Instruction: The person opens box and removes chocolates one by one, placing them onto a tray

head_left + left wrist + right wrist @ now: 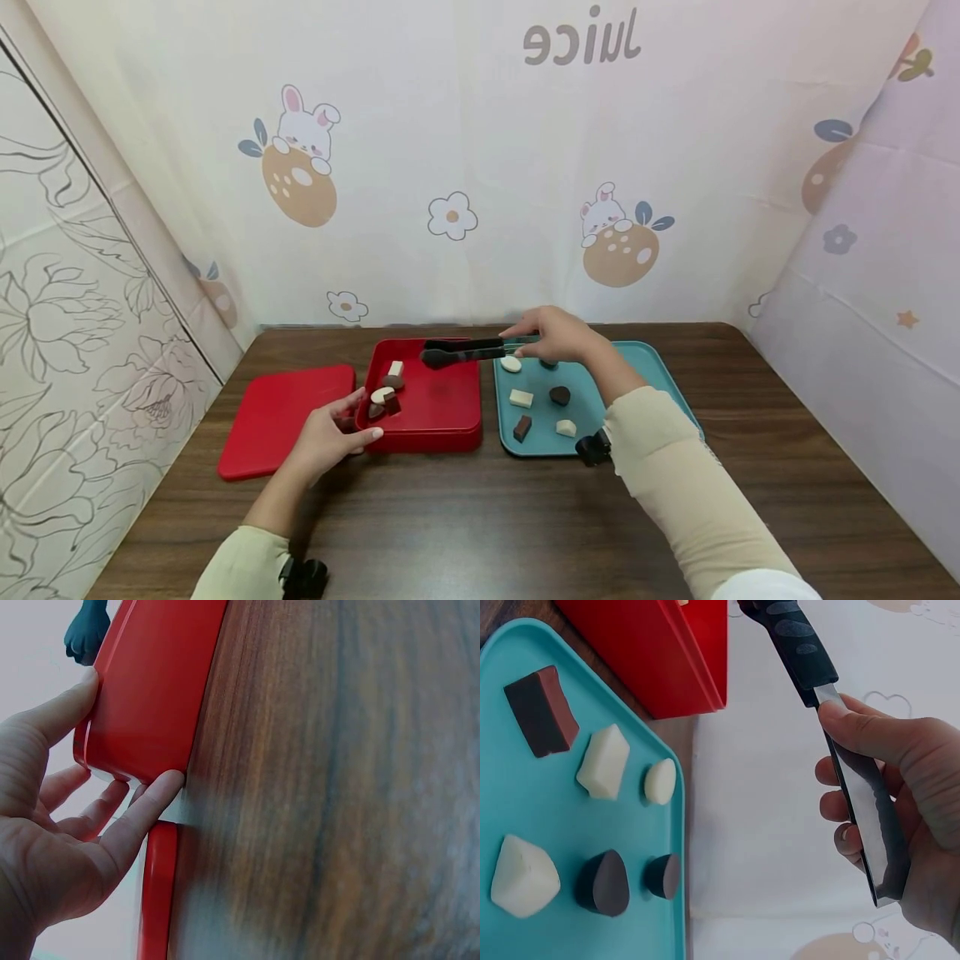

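Observation:
My right hand (558,335) holds metal tongs (862,817) with black tips, pinching their arms between thumb and fingers. The black tips reach left, over the red box (435,442). Straight fingers of my left hand (330,437) touch that box at its near left corner, the thumb at the rim in the left wrist view. White and brown chocolate-like pieces (382,395) lie along the box's left side. Below my right hand, a teal tray (562,802) carries several more, among them a brown rectangular piece (541,712), a white block (604,761) and a dark rounded piece (602,883).
A red lid (288,417) lies flat on the brown wooden table (450,525), left of the box. Behind the table hangs a pale curtain (450,125) printed with rabbits and flowers. A patterned panel (67,333) stands along the left side.

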`<state>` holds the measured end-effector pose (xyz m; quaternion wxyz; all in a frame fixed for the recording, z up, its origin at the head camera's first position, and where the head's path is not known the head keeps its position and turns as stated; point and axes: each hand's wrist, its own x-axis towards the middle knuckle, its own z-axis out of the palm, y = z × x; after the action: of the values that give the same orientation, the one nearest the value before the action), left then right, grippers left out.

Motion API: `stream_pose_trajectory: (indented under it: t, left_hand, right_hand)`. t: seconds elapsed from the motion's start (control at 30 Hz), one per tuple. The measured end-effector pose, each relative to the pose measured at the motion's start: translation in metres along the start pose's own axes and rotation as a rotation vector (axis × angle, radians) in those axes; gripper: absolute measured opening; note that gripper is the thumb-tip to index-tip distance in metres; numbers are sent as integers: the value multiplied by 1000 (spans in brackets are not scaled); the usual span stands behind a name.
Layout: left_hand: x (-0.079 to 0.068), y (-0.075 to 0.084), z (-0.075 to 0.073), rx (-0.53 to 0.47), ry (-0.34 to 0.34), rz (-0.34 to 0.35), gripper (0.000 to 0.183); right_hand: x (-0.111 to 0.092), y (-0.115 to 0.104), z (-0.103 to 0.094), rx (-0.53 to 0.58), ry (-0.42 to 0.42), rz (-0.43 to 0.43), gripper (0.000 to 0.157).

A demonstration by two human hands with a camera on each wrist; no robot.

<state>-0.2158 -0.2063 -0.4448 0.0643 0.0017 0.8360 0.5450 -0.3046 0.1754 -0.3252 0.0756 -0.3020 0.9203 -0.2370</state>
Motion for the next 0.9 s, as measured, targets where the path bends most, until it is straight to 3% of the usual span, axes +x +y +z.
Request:
stream_pose_trajectory:
  t: [0.23,0.57,0.9]
  left_hand:
    - [1,0,0,-1,1,-2,87]
    - [1,-2,1,0,0,-8,87]
    - [-1,1,1,0,-2,-7,87]
  right_hand:
    - [-23,2,-7,23,63,-40,37]
    - [-58,15,-5,-50,139,-45,39]
    - [-94,30,2,-12,255,14,38]
